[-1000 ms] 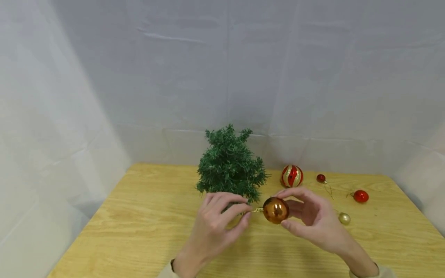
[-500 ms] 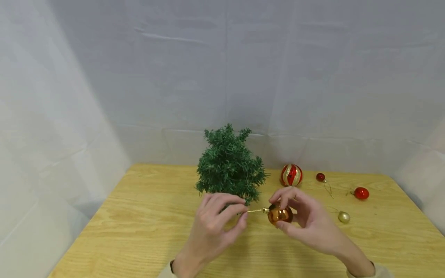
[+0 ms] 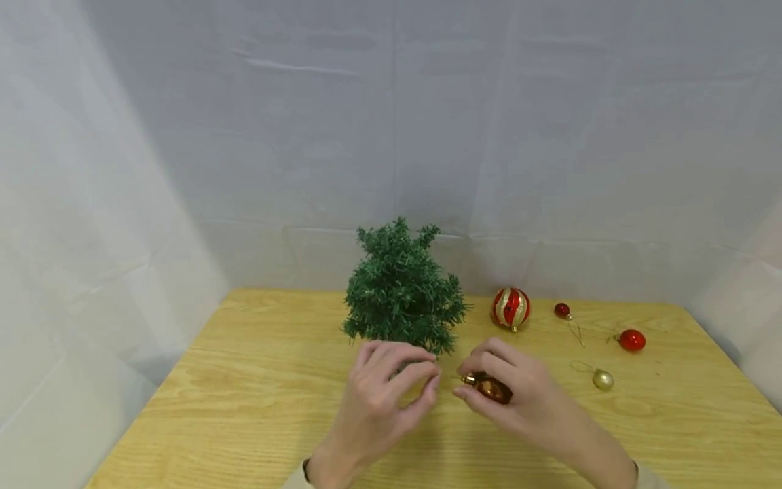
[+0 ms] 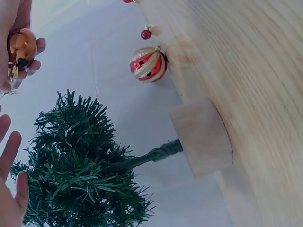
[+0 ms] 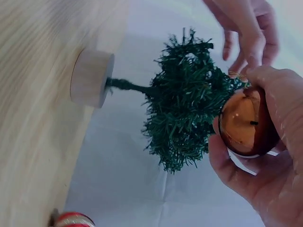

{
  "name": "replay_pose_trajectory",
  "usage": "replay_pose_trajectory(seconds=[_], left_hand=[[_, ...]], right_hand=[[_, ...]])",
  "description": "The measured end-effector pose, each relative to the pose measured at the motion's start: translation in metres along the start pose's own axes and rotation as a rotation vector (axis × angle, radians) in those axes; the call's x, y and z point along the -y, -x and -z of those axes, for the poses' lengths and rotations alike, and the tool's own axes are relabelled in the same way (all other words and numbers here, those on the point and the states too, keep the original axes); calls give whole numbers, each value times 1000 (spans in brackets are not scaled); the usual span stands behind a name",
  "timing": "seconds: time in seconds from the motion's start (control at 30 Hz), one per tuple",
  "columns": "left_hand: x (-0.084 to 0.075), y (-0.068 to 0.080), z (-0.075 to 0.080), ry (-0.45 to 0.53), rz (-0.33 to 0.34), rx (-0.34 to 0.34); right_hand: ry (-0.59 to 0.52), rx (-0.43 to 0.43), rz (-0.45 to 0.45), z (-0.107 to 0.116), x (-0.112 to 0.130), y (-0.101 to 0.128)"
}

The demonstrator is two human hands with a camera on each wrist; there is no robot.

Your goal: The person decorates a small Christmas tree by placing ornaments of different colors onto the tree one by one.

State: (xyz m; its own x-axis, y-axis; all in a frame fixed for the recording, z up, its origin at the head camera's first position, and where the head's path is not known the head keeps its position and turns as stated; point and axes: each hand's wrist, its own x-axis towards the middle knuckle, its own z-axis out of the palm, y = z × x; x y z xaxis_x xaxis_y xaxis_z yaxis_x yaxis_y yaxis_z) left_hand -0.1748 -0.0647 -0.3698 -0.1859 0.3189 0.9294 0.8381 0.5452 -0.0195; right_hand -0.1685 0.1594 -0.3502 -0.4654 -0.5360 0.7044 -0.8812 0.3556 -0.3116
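Note:
My right hand (image 3: 530,402) grips a shiny copper-orange Christmas bauble (image 3: 493,390), its thumb and fingers round the ball close to the gold cap. From that cap a thin gold hanging loop (image 5: 235,74) runs toward my left hand (image 3: 383,395), whose thumb and index fingertips pinch its far end. Both hands are raised in front of a small green artificial Christmas tree (image 3: 400,292). In the right wrist view the ball overlaps the branches, and the palm hides part of it. The tree stands upright on a round wooden base (image 4: 202,138).
On the wooden table (image 3: 244,380), right of the tree, lie a red-and-gold striped bauble (image 3: 511,308), a small dark red bauble (image 3: 562,310), a red bauble (image 3: 632,340) and a small gold bauble (image 3: 603,379). White cloth (image 3: 293,149) hangs behind and at the sides.
My right hand has closed further round the copper-orange bauble, turning it and moving its fingertips to the cap. More of the ball is covered now. The left hand has hardly moved.

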Motion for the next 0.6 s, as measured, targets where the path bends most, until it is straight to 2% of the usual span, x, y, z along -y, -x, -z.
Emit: replay_pose_trajectory(seconds=[0.17,0.27,0.47,0.6], left_hand=[[0,-3,-2,-82,-71,-46],[-1,-4,-3,-107,-83,-61],[-1,-4,-3,-111,-80,-68],[-1,-4,-3,-106,-71,-62]], right_hand=[[254,-69,147,-3,0,-4],[356,-94,206,-4,1,-6],[426,-117,259,-5,2,-10],[473,-170,313,-6,2,-13]])
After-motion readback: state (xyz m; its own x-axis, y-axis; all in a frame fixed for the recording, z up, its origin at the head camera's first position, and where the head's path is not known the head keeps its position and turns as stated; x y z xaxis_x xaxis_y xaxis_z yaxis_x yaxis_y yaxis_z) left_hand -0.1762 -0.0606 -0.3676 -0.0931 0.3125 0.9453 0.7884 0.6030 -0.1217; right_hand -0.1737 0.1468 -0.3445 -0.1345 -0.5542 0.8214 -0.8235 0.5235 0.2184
